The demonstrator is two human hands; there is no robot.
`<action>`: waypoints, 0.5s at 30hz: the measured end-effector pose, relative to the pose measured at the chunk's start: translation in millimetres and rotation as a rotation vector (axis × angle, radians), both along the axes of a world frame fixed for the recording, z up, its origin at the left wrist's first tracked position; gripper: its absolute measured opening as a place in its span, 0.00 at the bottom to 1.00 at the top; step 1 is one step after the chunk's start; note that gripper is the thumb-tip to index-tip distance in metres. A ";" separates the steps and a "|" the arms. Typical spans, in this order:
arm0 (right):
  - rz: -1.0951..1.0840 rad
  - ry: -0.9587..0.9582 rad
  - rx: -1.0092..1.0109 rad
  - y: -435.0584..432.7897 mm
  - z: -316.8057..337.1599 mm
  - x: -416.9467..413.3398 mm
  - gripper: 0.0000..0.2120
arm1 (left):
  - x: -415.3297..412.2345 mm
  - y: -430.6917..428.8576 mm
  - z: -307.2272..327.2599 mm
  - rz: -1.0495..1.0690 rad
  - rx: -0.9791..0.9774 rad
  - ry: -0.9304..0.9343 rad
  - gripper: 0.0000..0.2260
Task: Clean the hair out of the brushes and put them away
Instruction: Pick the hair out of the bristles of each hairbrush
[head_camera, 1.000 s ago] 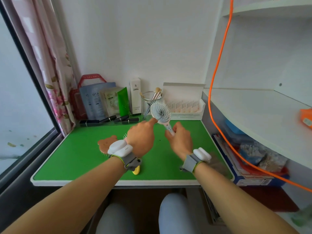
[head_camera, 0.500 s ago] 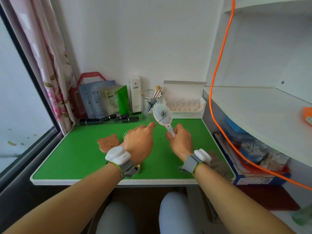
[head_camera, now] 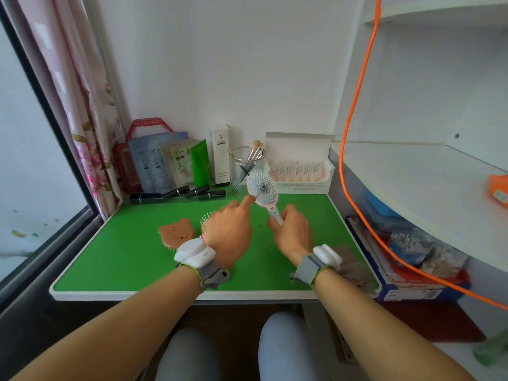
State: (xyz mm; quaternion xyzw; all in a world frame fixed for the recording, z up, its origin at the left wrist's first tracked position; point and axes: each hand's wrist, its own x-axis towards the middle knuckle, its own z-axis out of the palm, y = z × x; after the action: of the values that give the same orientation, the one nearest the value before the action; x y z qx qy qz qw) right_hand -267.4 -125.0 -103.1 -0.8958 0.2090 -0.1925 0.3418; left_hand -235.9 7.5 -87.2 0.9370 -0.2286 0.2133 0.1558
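My right hand (head_camera: 290,232) grips the handle of a round white brush (head_camera: 262,187) and holds it upright over the green desk, bristles facing me, with a small dark clump of hair near the middle. My left hand (head_camera: 229,231) is beside it, its fingertip touching the lower left edge of the brush head. A brown bear-shaped brush (head_camera: 176,232) lies bristles-down on the desk to the left. Another brush with pale bristles (head_camera: 205,219) peeks out from behind my left hand. A heap of brownish hair (head_camera: 350,266) lies at the desk's right front corner.
Along the back of the green desk (head_camera: 123,257) stand cosmetic pouches (head_camera: 154,163), a green tube (head_camera: 200,163), a tall white box (head_camera: 220,155), a glass of makeup brushes (head_camera: 247,158) and an open white carton (head_camera: 299,166). Dark lipstick tubes (head_camera: 178,194) lie in front. An orange cable (head_camera: 354,105) hangs at right.
The brush and both hands have stayed in nearly the same place. My left fingertip has crept up to the lower edge of the brush head.
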 end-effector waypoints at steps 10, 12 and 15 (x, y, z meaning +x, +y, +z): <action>0.002 0.006 -0.030 6.3 0.0 -4.0 0.10 | 3.9 1.9 0.8 0.025 0.064 0.066 0.22; 0.006 0.008 -0.055 8.7 -0.8 -5.2 0.10 | 4.5 1.1 3.1 0.020 0.052 0.071 0.22; 0.000 0.003 -0.048 8.6 -0.9 -4.8 0.10 | 1.8 0.9 3.0 0.012 0.017 0.048 0.22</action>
State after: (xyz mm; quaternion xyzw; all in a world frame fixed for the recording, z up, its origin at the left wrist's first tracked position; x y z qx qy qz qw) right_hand -272.2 -116.4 -104.0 -0.9039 0.2048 -0.1962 0.3201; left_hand -234.1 8.3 -84.2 0.9445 -0.2210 0.1899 0.1517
